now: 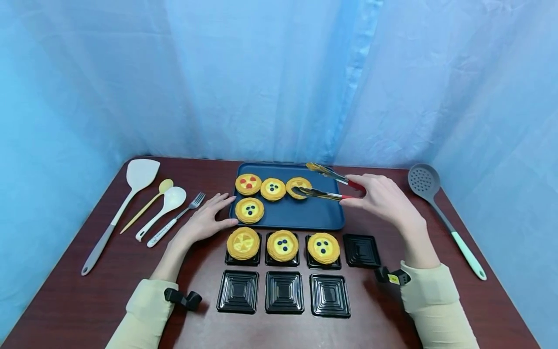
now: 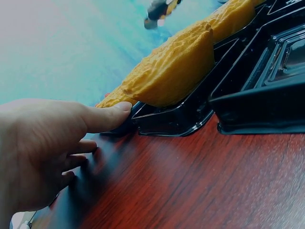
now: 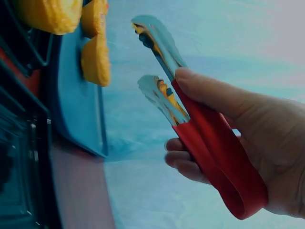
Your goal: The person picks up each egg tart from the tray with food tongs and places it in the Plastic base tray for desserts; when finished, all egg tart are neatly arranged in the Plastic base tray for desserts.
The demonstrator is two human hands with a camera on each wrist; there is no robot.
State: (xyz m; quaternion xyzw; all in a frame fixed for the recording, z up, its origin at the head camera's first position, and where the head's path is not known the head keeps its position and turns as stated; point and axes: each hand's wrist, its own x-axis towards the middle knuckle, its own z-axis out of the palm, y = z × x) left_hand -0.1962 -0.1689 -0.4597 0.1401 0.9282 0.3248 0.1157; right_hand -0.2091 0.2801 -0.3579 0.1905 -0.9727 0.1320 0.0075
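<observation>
My right hand [image 1: 385,198] holds a pair of tongs [image 3: 209,148] by their red handles, the metal arms spread apart. In the head view the tongs' tips hang over the blue tray [image 1: 305,215], one tip overlapping an egg tart with yellow wedges [image 1: 293,182]; whether they touch is unclear. At the tray's left edge rests my left hand [image 1: 208,218], fingers spread and thumb against the rim. Also on the tray lie a tart with red pieces [image 1: 248,180] and two with dark berries [image 1: 273,184]. Three more tarts [image 1: 323,237] sit in small black square trays [image 1: 331,265] in front.
More black square trays [image 1: 238,292] stand nearer the body, and one [image 1: 362,250] lies by the right forearm. A spatula [image 1: 140,175], two spoons [image 1: 174,198] and a fork [image 1: 174,220] lie at left. On the right is a slotted skimmer [image 1: 425,180]. Curtains [image 1: 279,87] hang behind.
</observation>
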